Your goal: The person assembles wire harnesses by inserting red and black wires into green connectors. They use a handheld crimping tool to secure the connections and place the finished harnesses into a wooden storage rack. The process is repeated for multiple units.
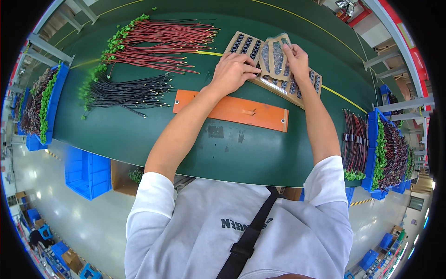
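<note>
Green tabletop (139,135) lies bare between the orange plate (231,110) and its near edge, leaving open room there. At the far side, the left hand (232,72) and right hand (297,60) meet on a clear packet of dark rings (275,58), fingers pinched shut on it above two brown cardboard trays (241,44). One bundle of red wires (162,44) and one of black wires (127,93) lie to the left. One blue bin (58,100) hugs the left edge, another blue bin (371,153) the right.
</note>
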The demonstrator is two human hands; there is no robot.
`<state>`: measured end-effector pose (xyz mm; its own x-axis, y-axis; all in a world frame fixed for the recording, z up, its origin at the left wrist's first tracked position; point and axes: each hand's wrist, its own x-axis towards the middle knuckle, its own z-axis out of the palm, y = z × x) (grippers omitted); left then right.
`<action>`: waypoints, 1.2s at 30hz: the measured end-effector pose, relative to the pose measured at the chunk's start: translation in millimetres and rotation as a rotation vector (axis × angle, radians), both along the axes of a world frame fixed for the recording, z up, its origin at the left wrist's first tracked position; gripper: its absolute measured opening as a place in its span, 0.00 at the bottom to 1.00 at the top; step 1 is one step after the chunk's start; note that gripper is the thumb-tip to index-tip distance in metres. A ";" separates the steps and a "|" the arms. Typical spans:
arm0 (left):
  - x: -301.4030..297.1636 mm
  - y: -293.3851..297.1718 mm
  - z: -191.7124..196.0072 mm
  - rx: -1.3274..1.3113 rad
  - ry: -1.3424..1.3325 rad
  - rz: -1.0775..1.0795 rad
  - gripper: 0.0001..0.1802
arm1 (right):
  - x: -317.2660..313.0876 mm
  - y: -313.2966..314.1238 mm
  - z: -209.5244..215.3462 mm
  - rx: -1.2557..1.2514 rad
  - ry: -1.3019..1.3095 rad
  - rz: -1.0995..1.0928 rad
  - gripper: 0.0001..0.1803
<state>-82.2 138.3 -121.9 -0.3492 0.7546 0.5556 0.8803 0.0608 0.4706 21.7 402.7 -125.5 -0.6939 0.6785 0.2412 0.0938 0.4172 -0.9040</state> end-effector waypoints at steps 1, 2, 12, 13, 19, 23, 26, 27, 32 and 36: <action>2.3 -0.9 -1.4 -0.008 -0.032 0.015 0.12 | -2.3 2.0 -1.7 0.001 0.011 0.016 0.18; 5.1 -1.1 -2.8 -0.017 -0.064 0.031 0.11 | -4.5 4.6 -2.9 0.002 0.023 0.032 0.18; 31.9 3.3 -0.1 0.009 0.276 0.038 0.08 | -23.2 16.2 0.4 0.188 -0.076 0.151 0.21; 30.4 5.6 7.0 0.000 0.252 0.009 0.09 | -21.6 18.7 -1.2 0.196 -0.084 0.153 0.21; -7.6 57.8 4.1 0.043 0.100 0.230 0.20 | -30.9 10.9 20.2 0.381 -0.285 0.109 0.22; -11.1 67.6 -17.8 -0.152 0.137 0.273 0.23 | -4.3 12.5 43.4 0.342 -0.348 0.060 0.22; -7.8 72.4 -14.5 -0.148 0.143 0.245 0.22 | 3.1 16.4 17.3 0.455 -0.268 -0.029 0.22; -7.0 74.3 -12.9 -0.164 0.171 0.255 0.21 | 11.4 25.9 18.8 0.413 -0.259 0.007 0.22; -8.0 69.4 -20.4 -0.190 0.192 0.304 0.21 | 30.5 41.3 48.1 0.226 -0.218 -0.039 0.23; -4.0 74.5 -15.2 -0.201 0.165 0.319 0.26 | 55.7 53.1 27.6 0.286 -0.247 -0.079 0.23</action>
